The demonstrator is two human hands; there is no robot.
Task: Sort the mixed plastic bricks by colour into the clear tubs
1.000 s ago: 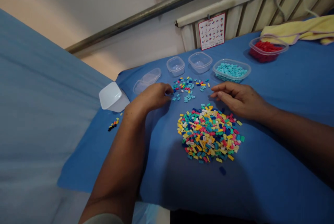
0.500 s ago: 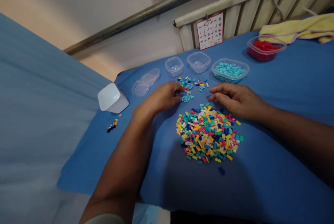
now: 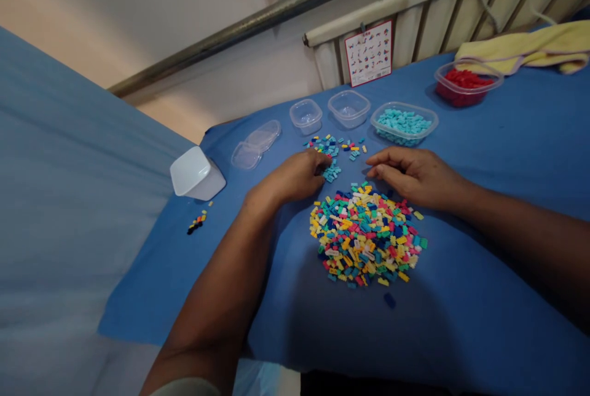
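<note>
My left hand (image 3: 302, 176) is lowered to the cloth with its fingers bent and the thumb apart from them. Its fingertips touch a small cluster of light blue toy bricks (image 3: 332, 172) and partly hide it. Just beyond lies a mixed cluster of toy bricks (image 3: 328, 145), with a few more loose bricks (image 3: 353, 149) to its right. My right hand (image 3: 412, 176) rests on its side, fingers stretched to the left, thumb slightly apart, nothing seen in it. A large heap of multicoloured toy bricks (image 3: 369, 236) lies nearer me, below both hands.
Two clear tubs (image 3: 306, 116) (image 3: 349, 109) stand at the back beside a tub of light blue bricks (image 3: 404, 124) and a tub of red bricks (image 3: 468, 85). Clear lids (image 3: 255, 145), a white container (image 3: 198, 174) and several small pieces (image 3: 198, 222) are left. A yellow cloth (image 3: 525, 48) lies far right.
My left hand has moved slightly right and toward me, over the light blue bricks. My right hand has kept its place and pose. The view has shifted a little.
</note>
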